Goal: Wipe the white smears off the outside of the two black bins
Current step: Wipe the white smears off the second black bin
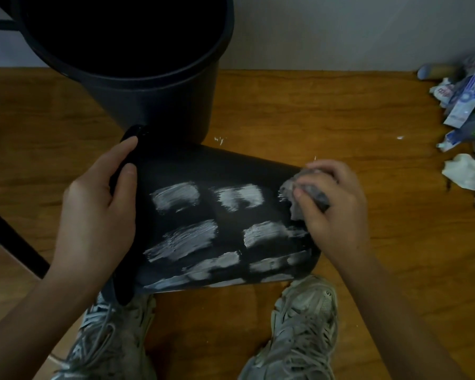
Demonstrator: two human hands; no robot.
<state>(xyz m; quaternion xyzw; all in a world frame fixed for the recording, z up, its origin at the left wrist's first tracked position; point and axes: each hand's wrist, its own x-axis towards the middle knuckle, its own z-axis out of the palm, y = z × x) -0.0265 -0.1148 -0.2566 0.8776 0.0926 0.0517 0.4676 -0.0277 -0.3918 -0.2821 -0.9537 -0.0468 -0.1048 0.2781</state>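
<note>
A black bin point(211, 185) lies on its side on the wooden floor point(340, 111), rim to the left and base to the right, just in front of the person's two grey sneakers point(302, 325). Its upturned side carries rows of white smears point(176, 197), from near the rim across to the base. The left hand point(96, 212) has its grip curled over the rim, thumb on the outer wall and fingers hooked on the edge. The right hand point(335, 207) has its grip closed round a crumpled grey wipe point(299, 187), pressed on the bin wall at the base end, beside the rightmost smears. A second black bin point(137, 67) stands upright just behind, its lower wall touching or nearly touching the lying bin's rim, so there is little room on that side. To the right of the lying bin the floor is open as far as a heap of litter point(466, 113) by the wall: crumpled white tissue, blue and white packaging and squeezed tubes. Print shows on the packaging but is too blurred to read. A few white flecks point(219, 139) dot the floor behind the bin. A dark bar point(14, 239) slants across the left edge, well apart from the bin.
</note>
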